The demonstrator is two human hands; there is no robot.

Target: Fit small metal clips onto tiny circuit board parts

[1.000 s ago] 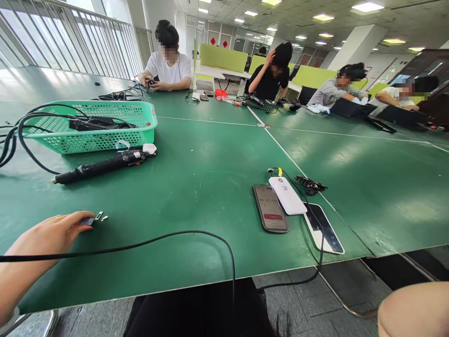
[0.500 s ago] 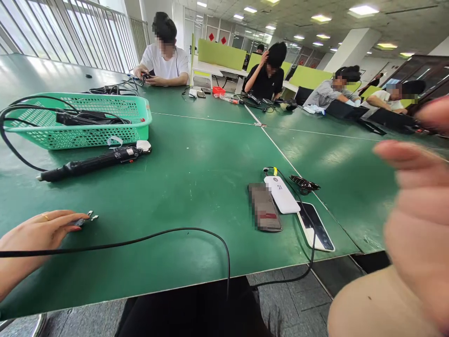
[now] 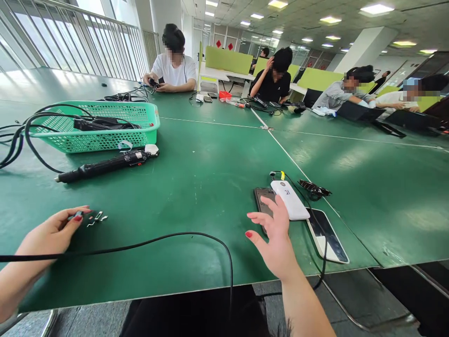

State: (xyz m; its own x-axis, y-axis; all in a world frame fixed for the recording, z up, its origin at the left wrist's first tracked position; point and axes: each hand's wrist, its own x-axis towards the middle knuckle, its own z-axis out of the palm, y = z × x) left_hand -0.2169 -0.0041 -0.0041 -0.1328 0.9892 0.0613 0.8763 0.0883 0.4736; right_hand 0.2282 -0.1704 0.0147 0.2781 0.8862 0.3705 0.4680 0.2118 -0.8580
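Observation:
At the left of the table my left hand [image 3: 58,231] pinches a small bluish-grey piece [image 3: 78,214] between thumb and fingers; its kind is too small to tell. Just right of those fingertips lie several tiny metal parts [image 3: 98,216]. My right hand [image 3: 275,234] hangs open, fingers spread, in front of a dark phone [image 3: 261,196] and hides much of it. Beside that phone a white power bank [image 3: 290,201] marked 21 has a cable plugged in. Partly under it rests a white phone [image 3: 329,236] with a dark screen.
A black electric screwdriver [image 3: 105,166] lies before a green plastic basket [image 3: 101,142] holding black corded devices. A black cable [image 3: 157,238] crosses the near table [image 3: 182,271]. Black sunglasses-like object [image 3: 314,188] lies behind the phones. Several people [image 3: 175,70] sit at the far side.
My right hand has come in from the right edge to the phones. My left hand has shifted its hold on the small piece, and more of the tiny metal parts show beside it.

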